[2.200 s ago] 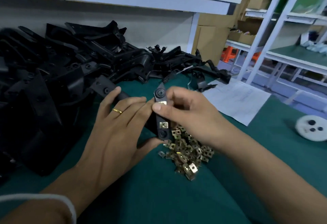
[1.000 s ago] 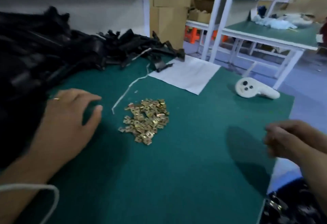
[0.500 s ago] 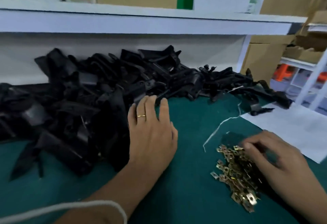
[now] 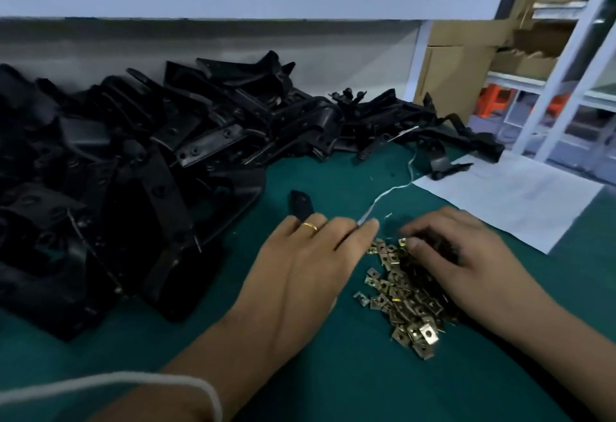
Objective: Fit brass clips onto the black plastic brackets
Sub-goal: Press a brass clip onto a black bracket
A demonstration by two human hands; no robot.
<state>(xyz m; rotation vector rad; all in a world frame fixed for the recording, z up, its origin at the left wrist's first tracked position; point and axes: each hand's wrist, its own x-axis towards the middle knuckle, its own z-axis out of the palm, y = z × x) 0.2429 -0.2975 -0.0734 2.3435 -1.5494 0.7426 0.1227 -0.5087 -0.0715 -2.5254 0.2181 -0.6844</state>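
Two hands now work low on the green surface (image 4: 333, 388). Half a second ago the left hand (image 4: 300, 275) lay flat against the heap of black plastic brackets (image 4: 133, 171); it now sits nearer the middle, fingers fairly straight, with a single bracket (image 4: 301, 203) poking out from under its fingertips at about 12 o'clock. Whether its grip actually closes on that bracket I cannot tell. The right hand (image 4: 450, 255) has stayed on the pile of brass clips (image 4: 403, 295), which lies at about 3 o'clock of the left hand, and its fingers are curled down into the clips; whether one is pinched is hidden. My reading: a fresh bracket has been drawn out and a clip is being picked, so fitting comes next. White paper (image 4: 506, 201) lies at 1 o'clock.
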